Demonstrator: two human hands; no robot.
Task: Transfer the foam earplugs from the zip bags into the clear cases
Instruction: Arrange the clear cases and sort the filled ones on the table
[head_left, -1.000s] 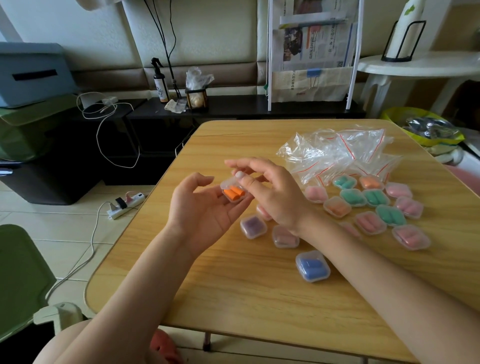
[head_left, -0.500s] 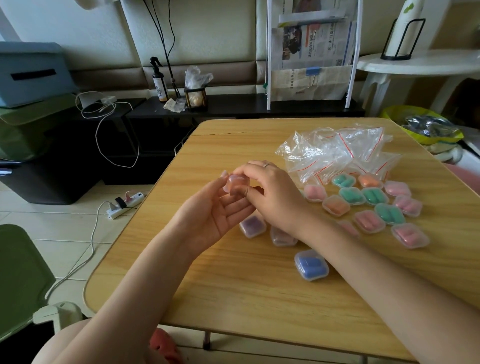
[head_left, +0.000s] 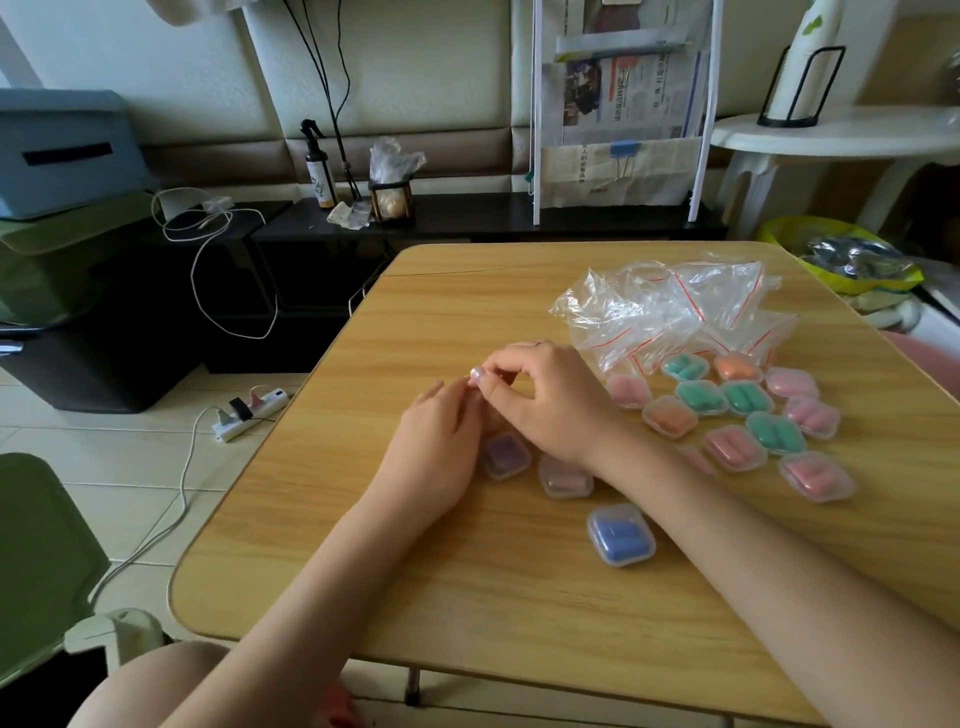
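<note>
Both hands meet over the wooden surface (head_left: 467, 597). The right hand (head_left: 545, 410) curls its grip, thumb and fingers pinching at something small that the left hand (head_left: 441, 447) covers; what either grip holds I cannot tell. Just beneath them lies a purple case (head_left: 504, 457); filled clear cases (head_left: 737, 415) lie right of the grip, empty zip bags (head_left: 670, 312) beyond.

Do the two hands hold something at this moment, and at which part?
It cannot be told: the left hand and right hand meet above the table, hiding anything between their fingers.
</note>
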